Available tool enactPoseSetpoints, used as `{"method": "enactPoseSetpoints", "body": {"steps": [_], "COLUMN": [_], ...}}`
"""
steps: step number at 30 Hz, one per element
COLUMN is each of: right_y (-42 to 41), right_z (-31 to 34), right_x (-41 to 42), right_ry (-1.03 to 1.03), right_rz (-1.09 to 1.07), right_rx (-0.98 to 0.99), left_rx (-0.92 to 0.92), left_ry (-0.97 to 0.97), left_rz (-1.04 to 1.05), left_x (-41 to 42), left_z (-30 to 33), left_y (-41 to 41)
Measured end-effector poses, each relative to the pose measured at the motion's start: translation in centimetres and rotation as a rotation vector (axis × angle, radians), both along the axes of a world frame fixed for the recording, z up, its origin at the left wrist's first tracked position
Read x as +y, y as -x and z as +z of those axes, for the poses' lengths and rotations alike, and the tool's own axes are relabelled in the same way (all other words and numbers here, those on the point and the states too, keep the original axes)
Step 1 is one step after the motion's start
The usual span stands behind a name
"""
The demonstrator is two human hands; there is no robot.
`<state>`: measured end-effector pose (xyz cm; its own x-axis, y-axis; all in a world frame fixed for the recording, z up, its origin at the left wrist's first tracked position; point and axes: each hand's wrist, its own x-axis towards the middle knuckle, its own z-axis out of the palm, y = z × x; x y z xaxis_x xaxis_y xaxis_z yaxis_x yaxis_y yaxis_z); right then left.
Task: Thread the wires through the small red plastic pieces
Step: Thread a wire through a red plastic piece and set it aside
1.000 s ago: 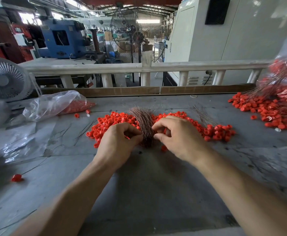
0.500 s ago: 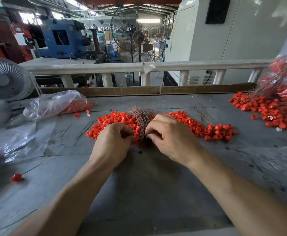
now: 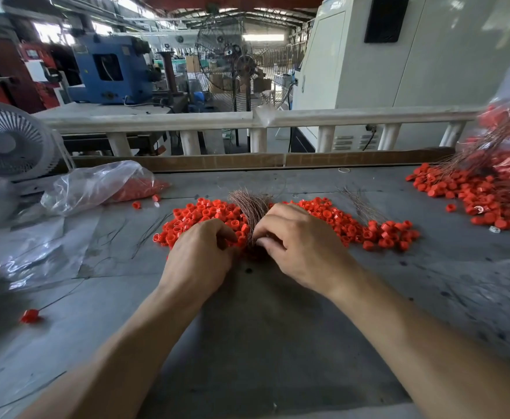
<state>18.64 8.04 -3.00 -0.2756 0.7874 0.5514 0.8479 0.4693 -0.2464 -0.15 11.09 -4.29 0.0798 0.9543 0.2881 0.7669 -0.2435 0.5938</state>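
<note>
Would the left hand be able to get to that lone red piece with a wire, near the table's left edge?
Probably yes. The lone red piece lies on open table, nothing between it and the left hand. That hand is busy by the wire bundle, so it would have to let go first.

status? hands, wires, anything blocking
Left hand curled at the red pieces, contents hidden. Right hand pinching the wire bundle at its base. Nothing in the way on the table.

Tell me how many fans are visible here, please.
2: a small white fan at the table's left edge, and a tall pedestal fan standing on the workshop floor beyond the railing. More may be hidden behind the machines.
</note>
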Motion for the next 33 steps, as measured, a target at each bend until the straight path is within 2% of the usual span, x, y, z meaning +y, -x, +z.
{"method": "enactPoseSetpoints", "body": {"steps": [7,16,21,25,29,33], "right_y": [0.1,0.1,-0.2,-0.3,-0.1,0.0], "right_z": [-0.3,0.3,0.4,0.5,0.7,1.0], "right_x": [0.1,-0.6,-0.4,-0.4,-0.5,-0.4], "right_ry": [0.023,-0.097,-0.107,-0.135,-0.174,-0.174], "right_rz": [-0.001,0.034,0.077,0.092,0.081,0.094], "right_rx": [-0.046,0.084,0.159,0.217,0.236,0.324], "left_rx": [0.031,-0.018,-0.105,-0.347,-0.651,-0.874], "left_ry": [0.002,-0.048,-0.074,-0.011,0.041,0.116], "left_rz": [-0.006,-0.007,-0.036,-0.093,-0.22,-0.334], "left_x": [-0.1,-0.1,-0.1,-0.1,-0.7,-1.2], "left_z": [0.1,0.4,0.4,0.7,1.3,1.9], "left_y": [-0.3,-0.2,-0.4,-0.6,-1.1,-1.4]}}
